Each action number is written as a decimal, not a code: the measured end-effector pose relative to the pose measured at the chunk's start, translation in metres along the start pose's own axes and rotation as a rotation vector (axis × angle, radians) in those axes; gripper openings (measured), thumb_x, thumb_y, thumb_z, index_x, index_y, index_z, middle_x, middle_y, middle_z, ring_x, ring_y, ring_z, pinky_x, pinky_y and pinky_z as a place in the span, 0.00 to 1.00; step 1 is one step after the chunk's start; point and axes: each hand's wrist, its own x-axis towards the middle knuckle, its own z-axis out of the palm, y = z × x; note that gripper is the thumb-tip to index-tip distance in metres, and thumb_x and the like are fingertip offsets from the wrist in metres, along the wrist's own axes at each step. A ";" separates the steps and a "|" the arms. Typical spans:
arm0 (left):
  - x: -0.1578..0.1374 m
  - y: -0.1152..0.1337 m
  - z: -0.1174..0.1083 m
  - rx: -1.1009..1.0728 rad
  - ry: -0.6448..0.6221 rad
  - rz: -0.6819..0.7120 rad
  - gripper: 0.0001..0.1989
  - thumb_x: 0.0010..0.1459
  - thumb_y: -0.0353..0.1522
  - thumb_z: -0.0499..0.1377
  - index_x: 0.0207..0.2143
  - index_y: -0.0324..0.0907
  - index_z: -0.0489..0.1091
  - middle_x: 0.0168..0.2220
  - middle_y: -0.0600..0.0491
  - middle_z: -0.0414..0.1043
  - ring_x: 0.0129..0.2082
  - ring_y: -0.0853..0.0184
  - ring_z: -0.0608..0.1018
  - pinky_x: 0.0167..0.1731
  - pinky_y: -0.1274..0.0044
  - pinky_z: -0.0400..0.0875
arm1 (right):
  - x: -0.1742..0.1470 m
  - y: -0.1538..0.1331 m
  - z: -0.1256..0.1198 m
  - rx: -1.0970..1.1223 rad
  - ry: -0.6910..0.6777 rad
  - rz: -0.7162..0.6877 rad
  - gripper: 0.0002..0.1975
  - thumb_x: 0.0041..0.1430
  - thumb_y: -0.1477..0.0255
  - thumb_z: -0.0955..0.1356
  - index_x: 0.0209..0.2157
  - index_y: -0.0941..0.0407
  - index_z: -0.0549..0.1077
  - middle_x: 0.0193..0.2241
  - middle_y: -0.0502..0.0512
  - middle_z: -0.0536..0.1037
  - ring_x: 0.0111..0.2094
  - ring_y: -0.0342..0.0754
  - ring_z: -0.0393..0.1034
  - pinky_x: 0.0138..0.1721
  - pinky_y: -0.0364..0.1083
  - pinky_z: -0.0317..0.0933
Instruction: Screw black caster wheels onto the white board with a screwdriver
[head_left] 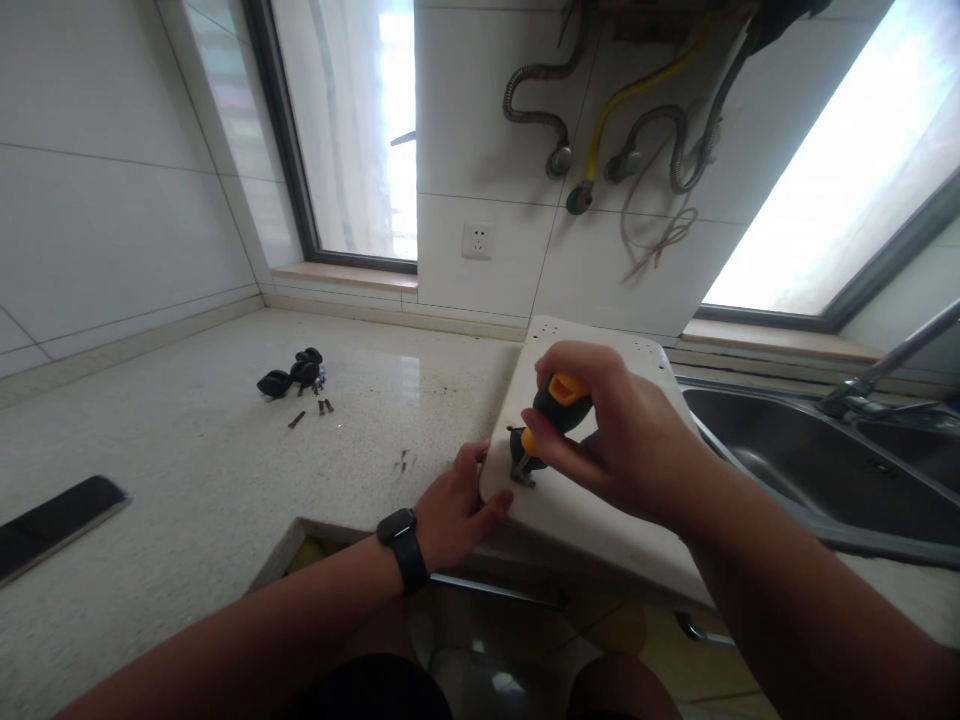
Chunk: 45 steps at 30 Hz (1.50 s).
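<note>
My right hand [611, 430] is wrapped round the black and yellow handle of a screwdriver [559, 405]. The screwdriver's tip points down at the metal plate of a black caster [517, 450] on the near left corner of a white board [600, 500]. With its thumb on top and fingers at the side, my left hand [457, 505] grips that corner of the board. Its wrist wears a dark watch [403, 545]. My right fingers partly cover the caster, so the screw under the tip cannot be made out.
Several black casters [291, 374] and loose screws [325, 406] lie on the speckled counter [225, 480] to the left. A dark phone-like slab [64, 520] rests at the far left. Right of the board is a steel sink [780, 470] with a faucet [862, 385]. Pipes [600, 120] hang on the wall.
</note>
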 end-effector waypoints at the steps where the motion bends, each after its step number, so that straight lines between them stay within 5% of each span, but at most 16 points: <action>1: 0.000 0.000 0.000 -0.019 -0.001 0.003 0.30 0.71 0.49 0.55 0.66 0.46 0.50 0.54 0.44 0.74 0.47 0.52 0.80 0.46 0.59 0.73 | 0.000 0.000 0.000 0.018 -0.005 -0.006 0.18 0.65 0.74 0.69 0.52 0.52 0.60 0.36 0.51 0.75 0.31 0.45 0.70 0.30 0.44 0.63; 8: 0.002 0.000 0.000 -0.001 0.001 0.045 0.37 0.70 0.45 0.57 0.73 0.51 0.43 0.65 0.41 0.66 0.57 0.47 0.75 0.55 0.51 0.70 | 0.001 0.001 0.001 -0.039 -0.011 0.106 0.18 0.66 0.69 0.71 0.52 0.51 0.61 0.36 0.53 0.76 0.30 0.47 0.74 0.28 0.44 0.63; 14: 0.004 0.000 -0.003 -0.003 -0.037 0.054 0.35 0.68 0.43 0.59 0.73 0.55 0.50 0.59 0.45 0.66 0.54 0.50 0.75 0.55 0.52 0.72 | -0.006 -0.003 0.005 -0.163 0.129 0.069 0.18 0.66 0.61 0.72 0.49 0.51 0.63 0.35 0.54 0.76 0.30 0.50 0.72 0.27 0.47 0.63; 22: 0.007 -0.005 -0.003 -0.105 -0.031 0.112 0.34 0.67 0.40 0.62 0.71 0.52 0.53 0.62 0.44 0.64 0.60 0.49 0.71 0.60 0.52 0.67 | -0.007 -0.011 -0.006 -0.077 -0.055 0.059 0.18 0.67 0.72 0.68 0.55 0.53 0.60 0.39 0.57 0.76 0.30 0.49 0.73 0.28 0.47 0.63; 38: 0.006 -0.007 -0.002 -0.108 -0.049 0.162 0.35 0.70 0.42 0.60 0.72 0.51 0.49 0.69 0.41 0.57 0.69 0.46 0.63 0.68 0.48 0.58 | -0.015 -0.021 -0.014 -0.152 -0.045 0.125 0.17 0.69 0.61 0.69 0.53 0.53 0.66 0.37 0.57 0.78 0.30 0.51 0.74 0.28 0.48 0.65; 45: 0.006 -0.007 -0.005 -0.049 -0.110 0.161 0.53 0.58 0.49 0.70 0.75 0.52 0.42 0.69 0.39 0.55 0.67 0.42 0.64 0.66 0.47 0.61 | -0.015 -0.020 -0.034 -0.018 -0.137 0.144 0.26 0.70 0.71 0.67 0.67 0.49 0.63 0.49 0.60 0.80 0.43 0.55 0.78 0.42 0.54 0.73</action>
